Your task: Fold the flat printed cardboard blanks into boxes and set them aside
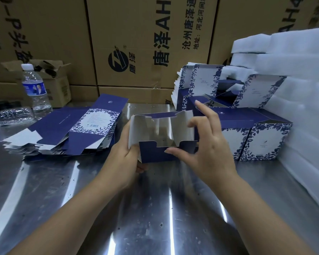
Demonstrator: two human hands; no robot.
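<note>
- The half-folded box (160, 129) is held just above the steel bench (155, 208) in the middle of the view. Its open side faces the camera, showing the silvery white inside. A dark blue flap hangs at the front and the end flaps stand up.
- The left hand (125, 153) grips the box's left end, with the thumb lying along the left wall and the other fingers (142, 168) curled beneath it.
- The right hand (210, 144) pinches the right end: the thumb presses the blue front flap, bent fingers hook the right wall, and the index finger (203, 109) points up, clear of the card.
- A fanned stack of flat blanks (77, 129) lies on the bench to the left, blue with a white floral panel.
- Finished boxes (261, 140) sit just right of the right hand, with more opened boxes (201, 80) standing upright behind them.
- White foam sheets (293, 89) are piled at the far right.
- A capped water bottle (36, 89) stands at the far left, beside a crushed bottle (13, 115) lying on its side and in front of a small open carton (57, 83).
- Large printed shipping cartons (145, 43) form a wall at the back.
</note>
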